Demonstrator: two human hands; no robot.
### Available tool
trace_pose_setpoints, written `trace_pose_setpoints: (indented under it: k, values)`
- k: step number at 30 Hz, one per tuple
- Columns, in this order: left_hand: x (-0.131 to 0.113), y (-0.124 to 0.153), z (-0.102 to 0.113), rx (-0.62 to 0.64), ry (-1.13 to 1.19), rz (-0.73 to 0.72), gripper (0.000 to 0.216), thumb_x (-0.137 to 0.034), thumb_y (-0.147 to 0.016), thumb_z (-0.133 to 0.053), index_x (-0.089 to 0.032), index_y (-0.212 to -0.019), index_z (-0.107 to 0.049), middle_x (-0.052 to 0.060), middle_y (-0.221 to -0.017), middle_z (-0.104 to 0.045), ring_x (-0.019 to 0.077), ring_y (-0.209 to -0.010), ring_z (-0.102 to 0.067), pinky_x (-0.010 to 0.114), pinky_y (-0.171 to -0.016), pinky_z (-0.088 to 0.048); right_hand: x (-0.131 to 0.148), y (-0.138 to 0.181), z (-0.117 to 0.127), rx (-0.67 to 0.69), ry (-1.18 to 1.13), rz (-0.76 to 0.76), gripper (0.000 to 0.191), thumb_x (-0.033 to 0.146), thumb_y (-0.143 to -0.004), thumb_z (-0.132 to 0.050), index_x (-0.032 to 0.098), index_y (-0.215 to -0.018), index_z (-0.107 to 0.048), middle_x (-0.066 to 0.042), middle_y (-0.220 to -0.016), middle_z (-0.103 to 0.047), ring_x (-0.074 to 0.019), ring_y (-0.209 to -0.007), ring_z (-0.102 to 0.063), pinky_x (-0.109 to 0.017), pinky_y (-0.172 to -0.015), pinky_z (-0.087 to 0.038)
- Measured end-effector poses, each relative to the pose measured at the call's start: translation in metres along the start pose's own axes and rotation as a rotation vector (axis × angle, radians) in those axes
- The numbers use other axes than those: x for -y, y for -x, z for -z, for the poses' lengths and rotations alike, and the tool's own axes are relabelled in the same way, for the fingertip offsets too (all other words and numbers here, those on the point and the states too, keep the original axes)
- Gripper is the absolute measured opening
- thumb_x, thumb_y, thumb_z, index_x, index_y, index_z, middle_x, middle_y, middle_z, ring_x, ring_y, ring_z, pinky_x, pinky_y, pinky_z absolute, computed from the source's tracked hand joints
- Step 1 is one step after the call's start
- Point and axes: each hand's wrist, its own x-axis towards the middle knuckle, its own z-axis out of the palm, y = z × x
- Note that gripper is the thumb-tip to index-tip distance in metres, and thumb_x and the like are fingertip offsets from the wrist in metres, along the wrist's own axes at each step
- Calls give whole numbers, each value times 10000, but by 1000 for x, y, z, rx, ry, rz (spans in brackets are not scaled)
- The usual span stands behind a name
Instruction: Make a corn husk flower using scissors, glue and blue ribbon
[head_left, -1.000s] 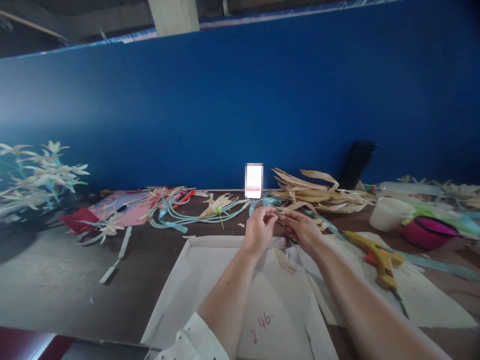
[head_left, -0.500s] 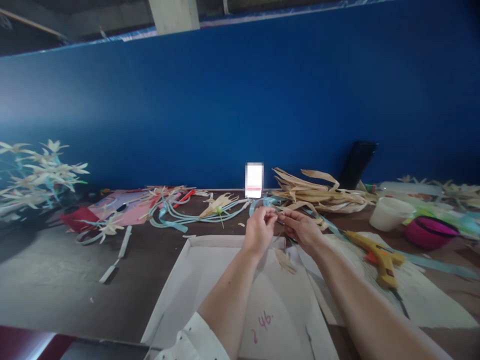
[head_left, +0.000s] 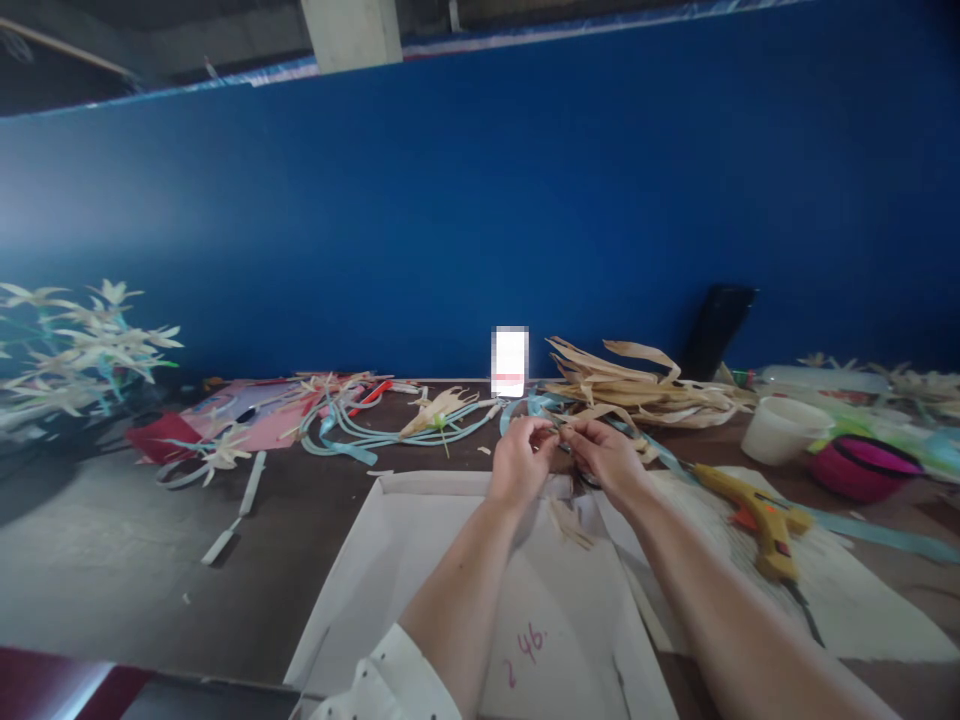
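My left hand (head_left: 521,460) and my right hand (head_left: 609,458) meet at the far edge of a flat white cardboard sheet (head_left: 420,570). Both are closed in a pinch on a small piece between them, too small to name, close to a light blue ribbon (head_left: 536,402). A few pale husk scraps (head_left: 568,520) lie on the cardboard just below the hands. A heap of dried husk strips (head_left: 637,385) lies behind the hands.
A yellow glue gun (head_left: 754,512) lies right of my right arm on white paper. A white cup (head_left: 778,428) and a pink bowl (head_left: 864,465) stand further right. Blue ribbon loops (head_left: 375,430), pink paper (head_left: 240,415) and husk flowers (head_left: 82,350) lie at left. A blue wall backs the table.
My two hands have drawn a little closer together, the right one shifting slightly left. Nothing else has moved.
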Motion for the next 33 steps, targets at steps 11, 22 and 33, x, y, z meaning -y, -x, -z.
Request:
trace_pose_setpoints:
  k: [11,22,33]
  values:
    - [4,-7,14,387,278,320,289,-347,-674,-689,-134,-870,-696,48,-764,-673,136,-650,-588,264,-646,-471,-3,-4,8,-16,-23,9,335,504,-685,-675,189,-783,-617,49,-477,-425,-80,-420,-329,-235,-421,-209]
    - [6,-7,15,404,365,422,175,-287,-682,-688,-141,-778,-669,19,-543,-605,119,-477,-548,254,-477,-480,1,-3,12,47,-34,4,341,522,-680,-671,191,-744,-616,48,-488,-418,-78,-424,-332,-235,-414,-201]
    - [-2,-7,13,396,418,440,181,-291,-687,-693,-140,-782,-664,1,-571,-607,87,-507,-533,267,-566,-506,3,-2,12,-17,101,53,312,509,-711,-645,205,-765,-603,50,-450,-427,-88,-409,-335,-246,-418,-217]
